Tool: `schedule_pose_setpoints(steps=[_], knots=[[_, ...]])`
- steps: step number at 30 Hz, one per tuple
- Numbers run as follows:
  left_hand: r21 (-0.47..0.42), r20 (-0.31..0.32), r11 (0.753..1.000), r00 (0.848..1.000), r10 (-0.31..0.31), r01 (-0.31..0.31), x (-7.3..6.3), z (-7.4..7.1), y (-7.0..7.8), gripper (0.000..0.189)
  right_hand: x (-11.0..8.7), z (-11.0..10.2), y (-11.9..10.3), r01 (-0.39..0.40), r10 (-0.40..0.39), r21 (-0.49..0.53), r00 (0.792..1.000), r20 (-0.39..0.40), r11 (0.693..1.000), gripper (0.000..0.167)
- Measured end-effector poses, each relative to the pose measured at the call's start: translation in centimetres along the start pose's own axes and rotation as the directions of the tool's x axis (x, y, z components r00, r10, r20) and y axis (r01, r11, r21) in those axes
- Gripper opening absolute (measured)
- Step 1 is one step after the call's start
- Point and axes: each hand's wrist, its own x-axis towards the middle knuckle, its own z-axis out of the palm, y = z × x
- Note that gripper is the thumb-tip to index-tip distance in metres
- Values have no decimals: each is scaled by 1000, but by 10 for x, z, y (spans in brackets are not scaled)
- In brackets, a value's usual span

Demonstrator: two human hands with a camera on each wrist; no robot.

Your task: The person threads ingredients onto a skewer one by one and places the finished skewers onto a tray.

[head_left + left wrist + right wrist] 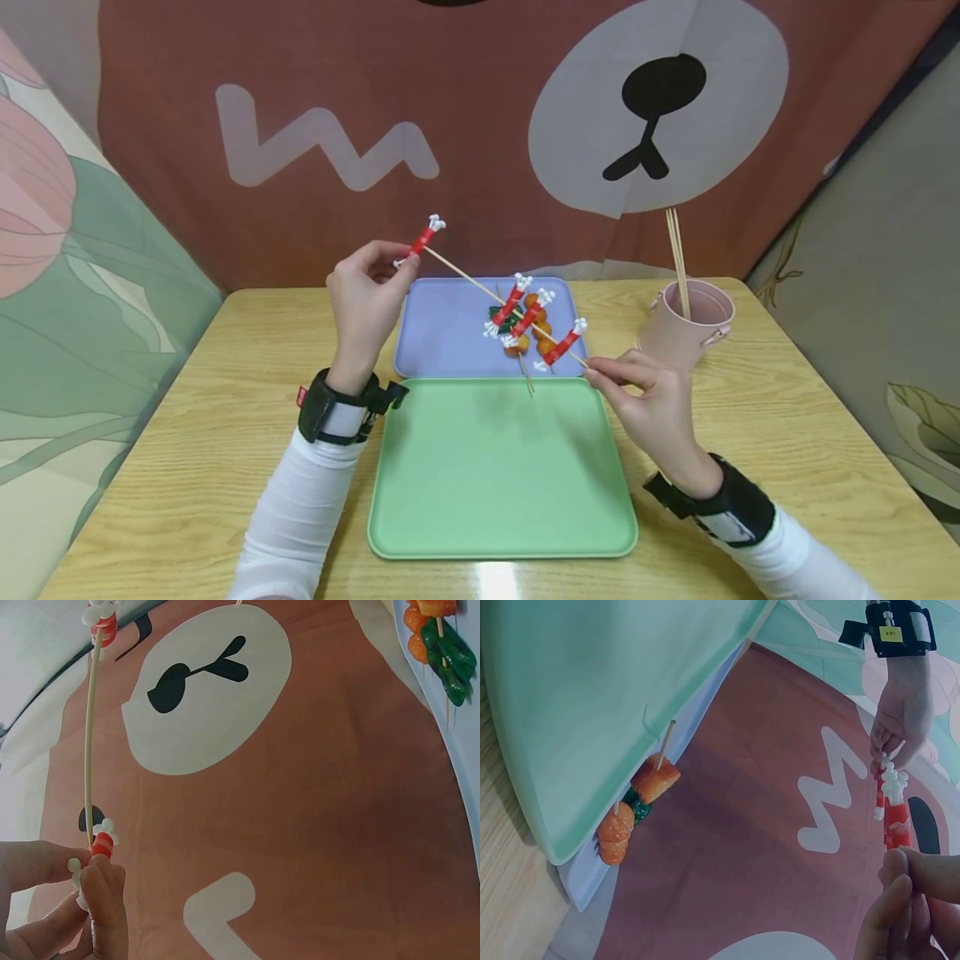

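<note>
Both hands hold a bamboo skewer slanting above the trays. My left hand pinches a red-wrapped roll with white mushroom-like tips at the skewer's upper left end. Thumb and fingers of my right hand pinch its lower right end. Three more such rolls sit crosswise on the skewer, nearer the right hand. In the left wrist view, the skewer runs up from the pinched roll. The right wrist view shows rolls just beyond the right fingertips.
Behind the green tray lies a blue-purple tray bearing skewers with orange balls and dark green leafy pieces. A pink bucket holding several bare skewers stands at the right. A printed cloth hangs behind the wooden table.
</note>
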Motion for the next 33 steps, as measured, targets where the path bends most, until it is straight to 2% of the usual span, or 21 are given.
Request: schedule_pose_setpoints(steps=[14,33], knots=[[27,5,999,1000,18,-18,0,1,0,20,1,0,-1,-1,1,-2,1000,13,1000,16],[38,-38,997,996,75,-74,-3,6,1,17,1,-2,-2,-5,6,-25,1000,15,1000,15]])
